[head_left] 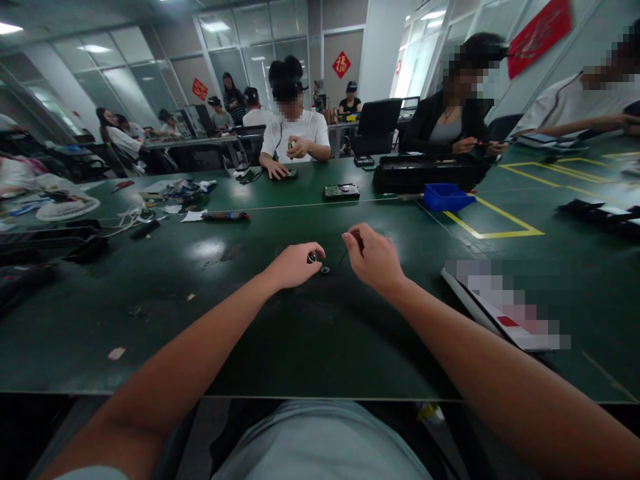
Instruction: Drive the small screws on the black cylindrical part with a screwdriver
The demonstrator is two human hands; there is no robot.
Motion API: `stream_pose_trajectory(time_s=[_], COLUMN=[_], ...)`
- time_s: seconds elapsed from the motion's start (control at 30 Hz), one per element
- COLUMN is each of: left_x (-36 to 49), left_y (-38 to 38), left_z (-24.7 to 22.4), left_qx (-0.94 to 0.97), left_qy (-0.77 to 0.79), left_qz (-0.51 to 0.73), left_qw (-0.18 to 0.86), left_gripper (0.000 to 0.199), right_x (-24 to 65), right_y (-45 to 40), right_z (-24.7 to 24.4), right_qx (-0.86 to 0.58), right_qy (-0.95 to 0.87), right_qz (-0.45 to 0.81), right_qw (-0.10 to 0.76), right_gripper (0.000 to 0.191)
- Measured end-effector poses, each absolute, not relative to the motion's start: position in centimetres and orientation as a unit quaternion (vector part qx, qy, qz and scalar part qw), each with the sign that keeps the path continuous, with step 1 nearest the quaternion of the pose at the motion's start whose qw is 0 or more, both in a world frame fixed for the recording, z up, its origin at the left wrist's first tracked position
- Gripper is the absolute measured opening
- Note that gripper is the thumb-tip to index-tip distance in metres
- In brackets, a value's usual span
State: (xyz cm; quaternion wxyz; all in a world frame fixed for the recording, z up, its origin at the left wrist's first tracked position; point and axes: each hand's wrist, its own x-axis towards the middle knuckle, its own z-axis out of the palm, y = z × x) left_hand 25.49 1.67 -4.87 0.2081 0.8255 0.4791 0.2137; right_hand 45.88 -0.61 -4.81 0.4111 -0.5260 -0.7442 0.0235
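My left hand is curled just above the green table, its fingers around a small round metal part with a dark face. A second small disc-shaped piece lies on the table beside those fingertips. To the right, my right hand is closed on a screwdriver; its dark reddish handle shows between the fingers. The thin shaft slants down and left towards the disc, apart from it.
Ahead lie a hard drive, a blue bin and a long black housing. A pen-like tool is at left, papers at right. Co-workers sit across the table, one using a screwdriver.
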Motion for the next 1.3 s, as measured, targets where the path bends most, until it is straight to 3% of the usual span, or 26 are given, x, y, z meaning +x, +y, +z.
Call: stream_pose_trajectory(time_s=[0.27, 0.63, 0.93, 1.13, 1.3], left_x=[26.9, 26.8, 23.5, 19.0, 13.6], left_y=[2.9, 3.1, 4.2, 4.3, 3.6], left_z=[-6.6, -6.8, -6.1, -5.4, -4.9], left_qx=[0.854, 0.862, 0.802, 0.648, 0.538], left_qy=[0.486, 0.485, 0.524, 0.568, 0.584], left_qz=[0.089, 0.04, 0.184, 0.315, 0.399], left_qw=[0.163, 0.144, 0.221, 0.398, 0.458], left_gripper=[0.037, 0.03, 0.019, 0.021, 0.036], right_x=[45.6, 45.5, 45.5, 45.6, 45.6], right_y=[-0.7, -0.6, -0.7, -0.8, -0.8], right_z=[-5.0, -4.4, -4.2, -4.2, -4.1], right_qx=[-0.524, -0.564, -0.575, -0.573, -0.569], right_qy=[-0.758, -0.772, -0.765, -0.766, -0.769], right_qz=[0.029, 0.047, 0.052, 0.071, 0.072], right_qw=[0.387, 0.29, 0.285, 0.283, 0.281], right_gripper=[0.026, 0.024, 0.027, 0.029, 0.028])
